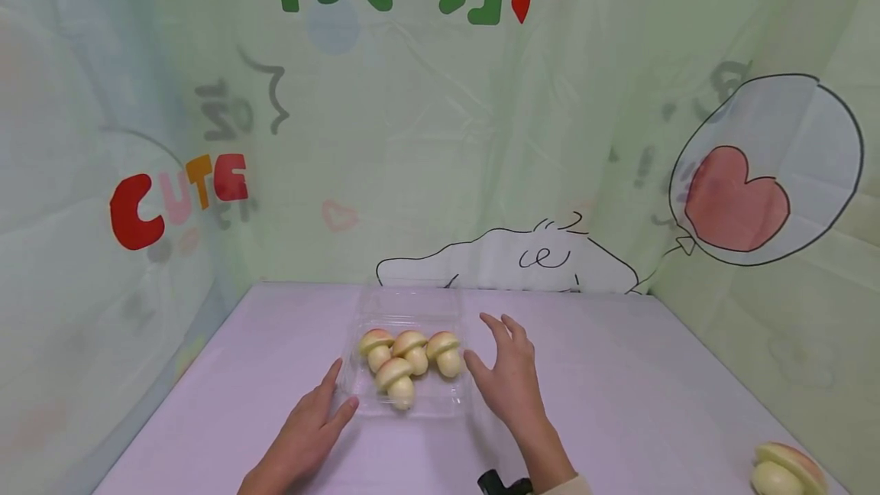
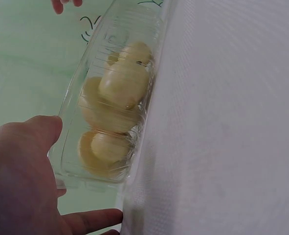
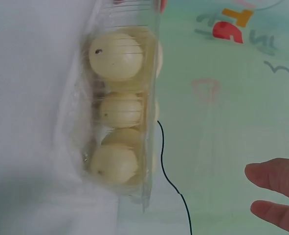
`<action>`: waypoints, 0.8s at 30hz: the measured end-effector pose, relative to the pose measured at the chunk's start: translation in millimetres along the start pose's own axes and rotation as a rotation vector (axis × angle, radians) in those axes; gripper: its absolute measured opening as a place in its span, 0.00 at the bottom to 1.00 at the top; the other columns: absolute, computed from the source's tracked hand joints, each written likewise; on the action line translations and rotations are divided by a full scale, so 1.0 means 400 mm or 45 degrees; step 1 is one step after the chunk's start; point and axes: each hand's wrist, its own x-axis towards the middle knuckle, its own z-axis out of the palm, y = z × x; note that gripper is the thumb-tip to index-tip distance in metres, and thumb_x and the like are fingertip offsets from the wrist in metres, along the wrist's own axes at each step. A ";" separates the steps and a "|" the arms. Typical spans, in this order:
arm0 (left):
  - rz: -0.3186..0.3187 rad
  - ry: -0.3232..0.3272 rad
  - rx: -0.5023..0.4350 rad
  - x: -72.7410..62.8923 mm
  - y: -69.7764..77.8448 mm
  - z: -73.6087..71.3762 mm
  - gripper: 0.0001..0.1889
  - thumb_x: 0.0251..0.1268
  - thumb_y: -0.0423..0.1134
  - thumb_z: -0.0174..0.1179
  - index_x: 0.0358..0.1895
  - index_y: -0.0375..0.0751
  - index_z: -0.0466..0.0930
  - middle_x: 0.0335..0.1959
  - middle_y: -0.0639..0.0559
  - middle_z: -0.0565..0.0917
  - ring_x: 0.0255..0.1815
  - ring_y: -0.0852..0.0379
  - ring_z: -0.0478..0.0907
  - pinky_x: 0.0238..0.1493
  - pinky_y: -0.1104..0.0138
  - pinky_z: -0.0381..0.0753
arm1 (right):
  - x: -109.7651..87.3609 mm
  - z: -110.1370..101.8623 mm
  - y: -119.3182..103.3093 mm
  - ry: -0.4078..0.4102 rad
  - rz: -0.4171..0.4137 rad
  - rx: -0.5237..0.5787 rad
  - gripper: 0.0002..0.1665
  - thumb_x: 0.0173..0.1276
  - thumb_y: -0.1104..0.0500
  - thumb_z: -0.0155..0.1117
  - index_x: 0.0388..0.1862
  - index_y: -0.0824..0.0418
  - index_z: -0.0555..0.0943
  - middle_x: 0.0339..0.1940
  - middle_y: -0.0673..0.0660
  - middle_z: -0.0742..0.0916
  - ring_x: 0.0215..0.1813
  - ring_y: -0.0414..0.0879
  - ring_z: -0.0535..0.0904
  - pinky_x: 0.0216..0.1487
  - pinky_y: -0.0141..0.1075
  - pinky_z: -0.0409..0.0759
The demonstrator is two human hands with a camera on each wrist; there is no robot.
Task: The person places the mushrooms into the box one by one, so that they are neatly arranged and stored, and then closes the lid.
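Observation:
A clear plastic box [image 1: 440,402] stands on the table, its lid [image 1: 412,301] folded back at the far side. Inside lie several mushroom-shaped pieces [image 1: 402,388] with pale stems and reddish-yellow caps. At the box's left wall is my left hand [image 1: 305,426], fingers extended; in the left wrist view its thumb [image 2: 49,128] lies at the rim. My right hand [image 1: 509,376] hovers off the box's right side, fingers spread and slightly bent, holding nothing. The right wrist view shows two of its fingertips [image 3: 264,175] apart from the box.
Another mushroom-shaped piece [image 1: 787,470] lies at the table's front right corner. A black object [image 1: 505,483], only partly seen, is at the bottom edge near my right wrist. Printed curtains [image 1: 440,136] enclose the pale table [image 1: 619,388] at the back and sides.

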 end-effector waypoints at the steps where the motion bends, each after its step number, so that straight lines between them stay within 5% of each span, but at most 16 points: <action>1: 0.001 0.000 0.000 0.000 0.000 0.000 0.41 0.79 0.60 0.51 0.84 0.41 0.52 0.72 0.31 0.74 0.75 0.29 0.67 0.71 0.35 0.66 | 0.000 0.000 0.004 0.006 0.004 0.003 0.34 0.68 0.59 0.71 0.72 0.59 0.75 0.76 0.71 0.70 0.75 0.74 0.66 0.64 0.68 0.75; 24: 0.001 -0.006 -0.014 -0.002 0.003 -0.001 0.41 0.80 0.59 0.52 0.83 0.40 0.52 0.71 0.30 0.74 0.75 0.29 0.67 0.72 0.35 0.65 | -0.014 -0.054 0.076 0.099 0.038 -0.081 0.34 0.67 0.61 0.71 0.72 0.62 0.75 0.75 0.74 0.69 0.73 0.77 0.66 0.62 0.70 0.75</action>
